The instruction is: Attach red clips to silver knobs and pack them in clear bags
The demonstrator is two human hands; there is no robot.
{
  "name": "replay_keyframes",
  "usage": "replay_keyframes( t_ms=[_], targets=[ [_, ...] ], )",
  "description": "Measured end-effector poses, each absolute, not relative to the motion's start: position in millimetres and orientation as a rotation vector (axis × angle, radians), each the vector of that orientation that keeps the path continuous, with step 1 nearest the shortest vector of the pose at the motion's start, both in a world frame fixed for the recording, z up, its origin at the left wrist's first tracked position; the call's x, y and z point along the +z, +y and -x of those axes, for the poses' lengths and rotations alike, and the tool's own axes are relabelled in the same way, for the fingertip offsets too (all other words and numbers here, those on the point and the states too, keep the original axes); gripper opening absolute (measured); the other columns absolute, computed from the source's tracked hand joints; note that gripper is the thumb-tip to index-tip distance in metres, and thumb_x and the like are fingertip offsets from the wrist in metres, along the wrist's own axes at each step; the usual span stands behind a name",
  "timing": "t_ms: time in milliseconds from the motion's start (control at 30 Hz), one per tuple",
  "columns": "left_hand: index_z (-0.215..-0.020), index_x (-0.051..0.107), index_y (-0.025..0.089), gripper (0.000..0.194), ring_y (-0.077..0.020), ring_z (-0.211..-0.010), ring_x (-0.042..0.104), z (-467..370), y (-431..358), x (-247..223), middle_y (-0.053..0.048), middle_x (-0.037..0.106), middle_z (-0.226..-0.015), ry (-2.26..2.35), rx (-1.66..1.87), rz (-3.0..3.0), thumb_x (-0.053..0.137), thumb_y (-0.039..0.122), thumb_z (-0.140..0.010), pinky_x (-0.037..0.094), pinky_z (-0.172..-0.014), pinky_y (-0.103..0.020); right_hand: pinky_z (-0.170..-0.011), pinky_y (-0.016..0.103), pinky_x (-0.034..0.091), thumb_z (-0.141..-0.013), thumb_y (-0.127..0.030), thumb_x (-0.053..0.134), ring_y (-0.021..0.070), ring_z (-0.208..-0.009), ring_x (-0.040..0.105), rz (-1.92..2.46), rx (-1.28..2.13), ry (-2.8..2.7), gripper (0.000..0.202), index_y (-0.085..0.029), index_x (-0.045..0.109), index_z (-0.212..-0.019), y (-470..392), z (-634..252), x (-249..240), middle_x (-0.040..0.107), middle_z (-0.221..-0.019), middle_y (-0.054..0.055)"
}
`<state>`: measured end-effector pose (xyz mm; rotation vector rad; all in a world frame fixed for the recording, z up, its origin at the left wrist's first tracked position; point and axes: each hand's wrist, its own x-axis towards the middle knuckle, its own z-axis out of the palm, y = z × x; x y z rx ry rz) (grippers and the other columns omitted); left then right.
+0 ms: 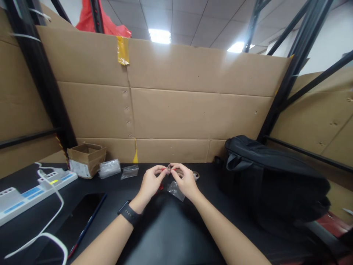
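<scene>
My left hand [153,180] and my right hand [186,181] meet above the black table, thumbs and fingertips pinched. Between them is a small brownish round piece [169,168], with bits of red at both sets of fingertips. It is too small to name, and the fingers partly cover it. A small red item [160,187] shows beside my left hand, its kind unclear. Below my right hand lies a small clear plastic bag [175,190]. Just beyond that hand sits a ring-shaped roll [196,175], perhaps tape, partly hidden.
On the left are a white power strip [35,193] with a white cable, a dark tablet [79,217], an open cardboard box [86,158] and clear plastic packets [109,168]. A black backpack [273,180] fills the right. Cardboard panels [176,114] stand behind.
</scene>
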<state>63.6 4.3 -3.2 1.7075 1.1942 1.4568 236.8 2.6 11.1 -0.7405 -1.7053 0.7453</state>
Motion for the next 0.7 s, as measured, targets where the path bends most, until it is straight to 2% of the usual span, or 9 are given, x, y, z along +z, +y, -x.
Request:
replay_keyframes(
  t_ms=[100, 167, 333, 467, 600, 700],
  targets=[
    [-0.093, 0.072, 0.021, 0.026, -0.0231, -0.095, 0.072, -67, -1, -1, -0.007, 0.077, -0.098, 1.291, 1.452, -1.725, 0.063, 0.044, -0.084, 0.053, -0.089, -0.034, -0.077, 0.035, 0.062, -0.088, -0.040, 0.062, 0.0197, -0.086, 0.072, 0.697, 0.980, -1.602, 0.027, -0.023, 0.064, -0.109, 6, -237, 7, 0.068, -0.115, 0.007],
    [-0.094, 0.072, 0.022, 0.027, -0.0231, -0.095, 0.072, -67, -2, 0, -0.006, 0.077, -0.098, 1.324, 1.440, -1.741, 0.063, 0.045, -0.084, 0.053, -0.089, -0.034, -0.078, 0.038, 0.063, -0.086, -0.041, 0.065, 0.0206, -0.087, 0.073, 0.688, 1.062, -1.583, 0.037, -0.023, 0.065, -0.118, 8, -239, 7, 0.068, -0.115, 0.007],
    [-0.092, 0.073, 0.023, 0.026, -0.0229, -0.094, 0.072, -67, -2, -2, -0.005, 0.078, -0.096, 1.365, 1.435, -1.751, 0.063, 0.046, -0.084, 0.053, -0.088, -0.034, -0.084, 0.041, 0.062, -0.078, -0.042, 0.074, 0.0231, -0.093, 0.072, 0.692, 1.172, -1.617, 0.046, -0.022, 0.068, -0.119, 8, -247, 12, 0.067, -0.120, 0.009],
    [-0.093, 0.073, 0.023, 0.028, -0.0235, -0.094, 0.072, -66, -3, -3, -0.005, 0.077, -0.097, 1.372, 1.408, -1.777, 0.064, 0.048, -0.083, 0.053, -0.087, -0.033, -0.082, 0.037, 0.061, -0.068, -0.036, 0.083, 0.0221, -0.094, 0.071, 0.715, 1.125, -1.712, 0.056, -0.024, 0.066, -0.120, 10, -252, 12, 0.068, -0.118, 0.008],
    [-0.109, 0.070, 0.026, 0.036, -0.0211, -0.094, 0.071, -59, -2, 0, -0.002, 0.077, -0.096, 1.393, 1.327, -1.946, 0.046, 0.047, -0.095, 0.050, -0.089, -0.033, -0.075, 0.033, 0.060, -0.068, -0.034, 0.081, 0.0212, -0.094, 0.070, 0.793, 0.964, -1.775, 0.052, -0.023, 0.066, -0.117, 20, -262, 10, 0.068, -0.117, 0.008],
    [-0.111, 0.070, 0.030, 0.034, -0.0198, -0.099, 0.069, -53, -3, 0, 0.000, 0.076, -0.099, 1.374, 1.070, -2.244, 0.039, 0.041, -0.099, 0.045, -0.094, -0.033, -0.075, 0.031, 0.058, -0.068, -0.030, 0.080, 0.0196, -0.091, 0.068, 0.884, 0.764, -1.840, 0.049, -0.022, 0.066, -0.114, 28, -275, 12, 0.068, -0.113, 0.007]
  ],
)
